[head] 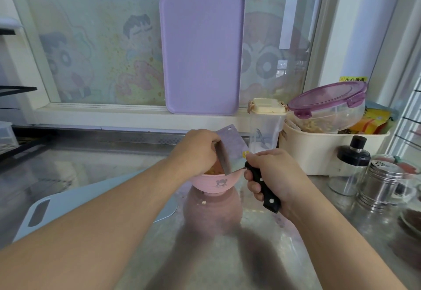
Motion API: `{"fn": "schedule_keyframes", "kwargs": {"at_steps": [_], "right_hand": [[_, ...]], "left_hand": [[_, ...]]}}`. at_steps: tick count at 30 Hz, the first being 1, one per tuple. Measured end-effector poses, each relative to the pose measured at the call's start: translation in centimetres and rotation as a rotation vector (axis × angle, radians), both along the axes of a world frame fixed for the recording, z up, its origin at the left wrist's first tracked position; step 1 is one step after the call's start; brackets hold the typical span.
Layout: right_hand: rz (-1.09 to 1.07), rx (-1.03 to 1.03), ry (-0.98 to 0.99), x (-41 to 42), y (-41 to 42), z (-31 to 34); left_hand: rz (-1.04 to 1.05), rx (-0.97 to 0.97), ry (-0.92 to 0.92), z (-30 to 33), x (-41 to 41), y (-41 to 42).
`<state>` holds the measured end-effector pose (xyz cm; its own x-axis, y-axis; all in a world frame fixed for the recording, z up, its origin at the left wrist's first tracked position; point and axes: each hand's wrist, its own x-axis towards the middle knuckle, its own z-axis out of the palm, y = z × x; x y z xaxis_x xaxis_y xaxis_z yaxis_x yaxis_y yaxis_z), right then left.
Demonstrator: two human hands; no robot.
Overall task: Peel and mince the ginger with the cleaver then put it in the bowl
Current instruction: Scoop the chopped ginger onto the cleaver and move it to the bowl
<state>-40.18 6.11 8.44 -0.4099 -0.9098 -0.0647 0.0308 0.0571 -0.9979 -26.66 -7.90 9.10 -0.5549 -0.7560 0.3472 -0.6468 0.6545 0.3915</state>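
Right hand (271, 175) grips cleaver (230, 146) handle, blade tilted over bowl (216, 181). Left hand (196, 150) fingers press the blade, wiping ginger (213, 171) in. Best to wipe away from the edge.

Cleaver (230, 146) tilts over the pink bowl (216, 181) (minced ginger (213, 171) inside).

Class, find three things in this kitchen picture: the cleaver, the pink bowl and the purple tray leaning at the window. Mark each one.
cleaver (230, 141): head view, on the flat of the blade.
pink bowl (218, 181): head view, on the outer wall near the bear print.
purple tray (201, 50): head view, on the middle of its face.
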Motion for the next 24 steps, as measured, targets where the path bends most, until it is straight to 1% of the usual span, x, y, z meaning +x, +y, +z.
{"fn": "schedule_keyframes", "kwargs": {"at_steps": [5,8,12,16,20,24], "right_hand": [[-0.033,-0.018,-0.035,0.0,0.1,0.1],[-0.03,-0.025,-0.051,0.0,0.2,-0.1],[-0.016,-0.024,-0.096,0.2,0.1,-0.3],[-0.012,-0.033,-0.116,0.3,-0.1,-0.5],[-0.009,-0.038,-0.115,0.4,-0.2,-0.6],[-0.01,-0.038,-0.117,0.4,-0.2,-0.8]], "left_hand": [[0.064,0.005,0.141,-0.5,1.0,-0.1],[0.076,0.048,0.252,-0.8,1.6,-0.7],[0.082,0.108,0.324,-1.0,2.1,-0.6],[0.012,0.213,0.412,-1.4,2.9,-0.5],[-0.003,0.199,0.411,-1.5,2.9,-0.4],[0.051,0.153,0.504,-1.7,2.8,-0.6]]}}
